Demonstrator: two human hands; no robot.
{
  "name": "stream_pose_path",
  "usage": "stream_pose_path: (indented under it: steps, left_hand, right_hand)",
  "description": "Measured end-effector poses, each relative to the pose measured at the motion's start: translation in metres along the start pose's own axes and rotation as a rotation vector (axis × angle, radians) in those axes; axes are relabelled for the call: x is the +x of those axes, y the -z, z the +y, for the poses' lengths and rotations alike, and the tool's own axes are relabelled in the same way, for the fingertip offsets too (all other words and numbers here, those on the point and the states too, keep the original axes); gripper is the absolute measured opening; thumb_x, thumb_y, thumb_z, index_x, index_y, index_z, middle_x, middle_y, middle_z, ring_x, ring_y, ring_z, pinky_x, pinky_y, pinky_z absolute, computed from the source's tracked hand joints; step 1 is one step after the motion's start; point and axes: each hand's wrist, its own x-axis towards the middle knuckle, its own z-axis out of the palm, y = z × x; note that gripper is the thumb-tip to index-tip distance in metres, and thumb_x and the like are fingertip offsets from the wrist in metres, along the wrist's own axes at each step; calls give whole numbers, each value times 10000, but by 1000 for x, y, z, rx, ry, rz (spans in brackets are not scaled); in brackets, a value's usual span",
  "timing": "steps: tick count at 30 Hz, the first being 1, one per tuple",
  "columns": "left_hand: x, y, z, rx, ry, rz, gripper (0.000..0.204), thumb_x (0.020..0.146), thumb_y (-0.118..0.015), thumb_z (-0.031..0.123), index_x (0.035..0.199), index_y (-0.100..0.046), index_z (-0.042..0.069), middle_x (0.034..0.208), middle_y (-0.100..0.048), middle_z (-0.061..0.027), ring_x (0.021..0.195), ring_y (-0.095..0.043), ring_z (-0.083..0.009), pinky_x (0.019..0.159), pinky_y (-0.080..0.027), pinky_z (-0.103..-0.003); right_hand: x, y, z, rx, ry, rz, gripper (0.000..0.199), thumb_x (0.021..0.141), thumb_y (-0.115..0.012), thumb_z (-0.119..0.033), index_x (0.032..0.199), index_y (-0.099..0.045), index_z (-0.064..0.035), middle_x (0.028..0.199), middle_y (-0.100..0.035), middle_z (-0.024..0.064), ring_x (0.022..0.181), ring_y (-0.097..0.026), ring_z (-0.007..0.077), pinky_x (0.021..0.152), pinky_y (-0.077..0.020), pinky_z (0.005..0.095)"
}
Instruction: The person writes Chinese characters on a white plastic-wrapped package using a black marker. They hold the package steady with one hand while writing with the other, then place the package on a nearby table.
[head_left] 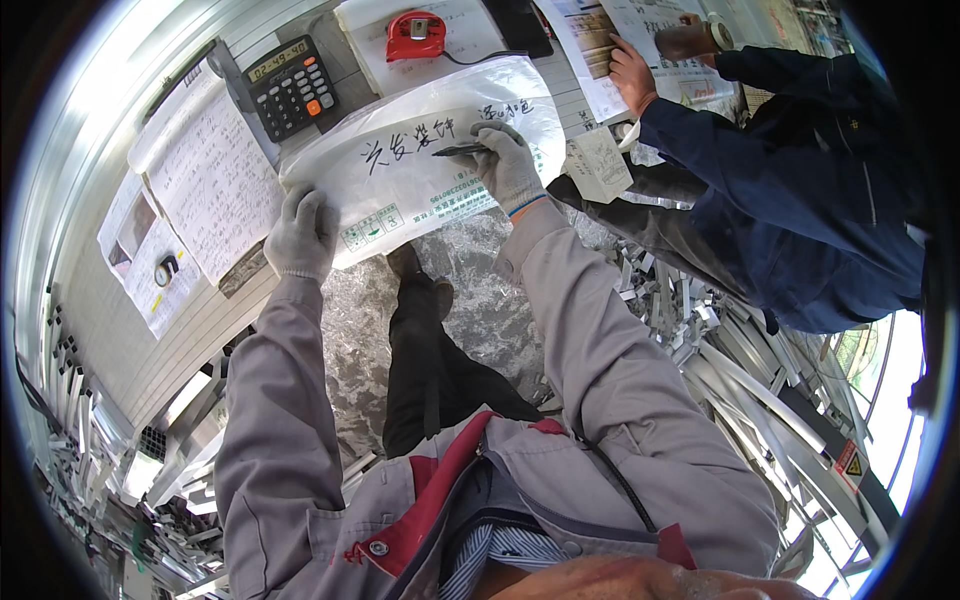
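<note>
A white translucent plastic bag (400, 190) lies at the front edge of the table, with black handwriting and green print on it. My left hand (303, 232), in a pale work glove, is closed on the bag's left edge. In my gloved right hand (508, 168) is a black marker pen (458, 150), held over the right part of the bag beside the writing. The lower edge of the bag hangs past the table edge. My right fingertips are partly hidden behind the pen and glove.
Beyond the bag are a calculator (290, 88), a red tape measure (416, 36) on paper and a handwritten notebook (205, 170). At right, a co-worker in a dark blue jacket (790, 180) touches printed sheets (585, 60). Metal offcuts (740, 390) lie on the floor behind.
</note>
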Motion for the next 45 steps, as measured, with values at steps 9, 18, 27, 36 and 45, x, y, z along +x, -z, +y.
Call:
stream_pose_path:
  steps: [9,18,27,36,45]
  left_hand:
    - [0,-1,-1,-10,5,1,188,950,-804,244,1116,-717,231,1212,-753,24,854,-772,-295,676,-619,-420]
    - [-1,-1,-1,7,9,-8,178,957,-799,260,1111,-712,237,1213,-754,25,850,-773,-296,668,-618,-421]
    - [-2,4,-1,28,49,-62,177,972,-791,298,1121,-703,261,1194,-746,30,901,-771,-305,704,-633,-446]
    - [-6,1,-10,20,60,-56,200,931,-816,246,1102,-711,241,1191,-763,32,905,-779,-270,709,-657,-421]
    - [-8,0,-13,22,51,5,143,938,-807,303,1043,-731,243,1151,-758,32,801,-772,-246,649,-638,-395]
  right_hand:
    - [-1,-2,0,30,24,6,104,961,-666,-2,1014,-753,19,933,-749,134,810,-793,275,828,-740,514]
    - [-2,-2,-1,28,7,-23,94,965,-671,-2,1007,-753,16,923,-743,132,767,-773,256,837,-735,529]
    - [-2,0,5,-23,35,20,88,1000,-685,-7,1024,-765,-36,877,-749,79,687,-716,161,878,-721,539]
    - [-40,-42,67,-75,-94,-229,154,1062,-675,-63,1168,-756,15,1021,-800,132,936,-796,270,978,-668,505]
    - [-54,-68,108,-28,-168,-298,190,1079,-678,-80,1251,-740,-28,1122,-814,165,1057,-810,296,998,-664,485]
